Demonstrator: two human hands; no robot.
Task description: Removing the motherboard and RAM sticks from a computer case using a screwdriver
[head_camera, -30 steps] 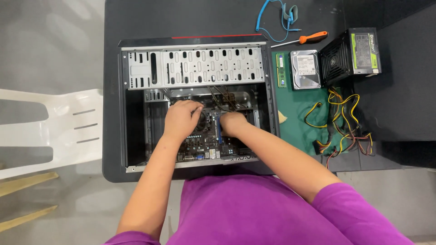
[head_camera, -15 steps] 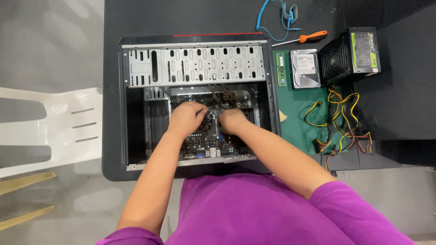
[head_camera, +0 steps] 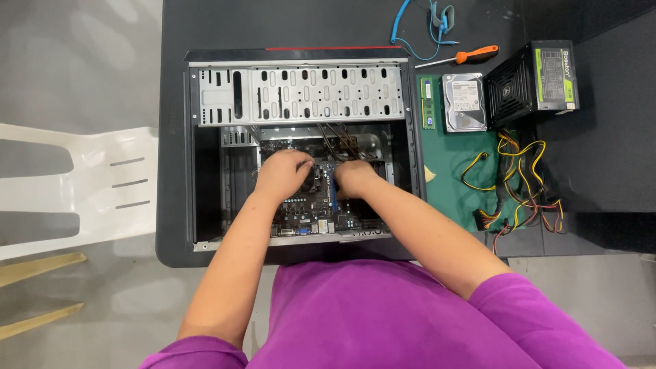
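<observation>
Inside the computer case (head_camera: 205,171), both hands (head_camera: 318,176) stay on the motherboard (head_camera: 307,213).

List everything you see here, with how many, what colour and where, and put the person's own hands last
computer case: one, black and grey, open on the black table
motherboard: one, dark, inside the case
screwdriver: one, orange handle, right of the case's top
coiled cable: one, blue, table's top edge
memory stick: one, green, on the green mat
hard drive: one, silver, on the mat
power supply: one, black, right of the hard drive
wire bundle: one, yellow, red and black, below the power supply
chair: one, white, left of the table
left hand: on the motherboard
right hand: on the motherboard, beside the left
</observation>
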